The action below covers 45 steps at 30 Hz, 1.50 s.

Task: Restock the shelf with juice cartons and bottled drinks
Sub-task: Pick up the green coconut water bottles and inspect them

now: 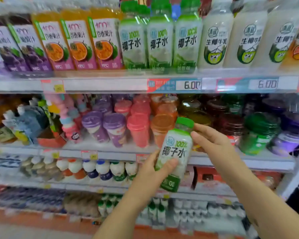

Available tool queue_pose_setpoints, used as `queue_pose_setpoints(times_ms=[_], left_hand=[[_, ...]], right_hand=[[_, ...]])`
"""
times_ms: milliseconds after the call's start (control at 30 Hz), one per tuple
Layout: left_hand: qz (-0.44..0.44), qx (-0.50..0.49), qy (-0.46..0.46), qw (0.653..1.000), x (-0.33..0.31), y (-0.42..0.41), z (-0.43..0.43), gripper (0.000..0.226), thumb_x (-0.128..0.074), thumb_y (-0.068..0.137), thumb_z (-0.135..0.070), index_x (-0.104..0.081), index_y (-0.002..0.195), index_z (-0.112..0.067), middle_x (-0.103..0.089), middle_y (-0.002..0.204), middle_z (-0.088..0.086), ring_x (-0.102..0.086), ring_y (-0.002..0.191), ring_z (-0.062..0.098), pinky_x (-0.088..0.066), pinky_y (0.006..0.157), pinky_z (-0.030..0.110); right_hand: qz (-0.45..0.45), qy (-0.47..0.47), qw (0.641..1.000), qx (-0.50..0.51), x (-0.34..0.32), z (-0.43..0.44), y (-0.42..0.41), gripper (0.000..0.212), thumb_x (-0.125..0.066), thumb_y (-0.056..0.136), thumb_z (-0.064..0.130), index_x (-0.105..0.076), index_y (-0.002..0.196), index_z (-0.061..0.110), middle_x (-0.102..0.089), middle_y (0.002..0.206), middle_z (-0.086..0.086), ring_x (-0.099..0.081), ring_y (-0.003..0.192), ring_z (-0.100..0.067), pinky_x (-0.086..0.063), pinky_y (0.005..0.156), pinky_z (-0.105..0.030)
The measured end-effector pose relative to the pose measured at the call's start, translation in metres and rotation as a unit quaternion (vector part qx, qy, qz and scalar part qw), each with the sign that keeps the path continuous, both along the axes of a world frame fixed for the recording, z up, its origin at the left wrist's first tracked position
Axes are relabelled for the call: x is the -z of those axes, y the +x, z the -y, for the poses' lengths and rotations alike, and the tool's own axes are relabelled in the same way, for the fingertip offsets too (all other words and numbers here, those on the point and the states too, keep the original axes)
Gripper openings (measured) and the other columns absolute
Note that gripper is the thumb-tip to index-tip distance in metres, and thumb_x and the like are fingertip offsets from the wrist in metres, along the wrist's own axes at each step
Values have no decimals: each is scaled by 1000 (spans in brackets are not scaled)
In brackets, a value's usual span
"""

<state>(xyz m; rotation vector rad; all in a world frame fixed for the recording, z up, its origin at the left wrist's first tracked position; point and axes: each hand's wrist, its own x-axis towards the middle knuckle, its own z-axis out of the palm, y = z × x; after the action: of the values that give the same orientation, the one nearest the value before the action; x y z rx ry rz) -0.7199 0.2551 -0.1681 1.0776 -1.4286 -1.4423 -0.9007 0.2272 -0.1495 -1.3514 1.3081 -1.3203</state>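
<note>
Crowded drink shelves face the person, whose left hand wraps the coconut water bottle low down while the right hand touches its neck with straight fingers; it should rise upright, label outward, to the matching bottles above both hands.

Glossy clear-plastic bottle
</note>
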Motion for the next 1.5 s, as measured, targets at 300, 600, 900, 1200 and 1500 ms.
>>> queue_pose_setpoints(times_ms=[300,600,900,1200,1500], left_hand=[[-128,57,259,956,68,-4,-17,55,-68,82,-38,-51,131,-18,-68,119,5,-66,108,23,-57,79,38],[37,35,81,995,83,-19,-25,70,-63,90,-36,-18,139,-58,-45,138,-21,-49,123,-3,-46,101,28],[-289,146,343,881,79,-5,-21,56,-55,85,-23,-43,140,-23,-57,134,11,-57,120,30,-51,92,49],[-133,100,232,958,84,-10,-27,77,-69,78,-35,-29,143,-45,-62,129,-6,-62,115,20,-54,89,45],[-278,62,403,870,70,-3,-22,53,-58,79,-27,-54,132,-16,-68,114,16,-70,90,30,-59,66,44]], right_hand=[[236,171,947,-138,76,-13,5,68,-81,67,43,-58,124,15,-66,120,-8,-63,111,-26,-53,90,-41],[77,167,983,19,79,-21,21,38,-74,74,34,-66,109,22,-71,105,1,-69,95,-13,-53,87,-30],[231,242,929,-158,81,-23,-11,76,-73,66,23,-49,137,29,-63,128,-7,-58,119,-29,-40,101,-46],[-3,132,991,-20,74,-36,10,63,-78,74,16,-50,124,41,-68,98,4,-64,74,4,-51,66,-14],[-40,173,977,-118,74,-32,-4,44,-67,85,30,-58,128,35,-66,121,7,-61,111,-7,-45,103,-38]])
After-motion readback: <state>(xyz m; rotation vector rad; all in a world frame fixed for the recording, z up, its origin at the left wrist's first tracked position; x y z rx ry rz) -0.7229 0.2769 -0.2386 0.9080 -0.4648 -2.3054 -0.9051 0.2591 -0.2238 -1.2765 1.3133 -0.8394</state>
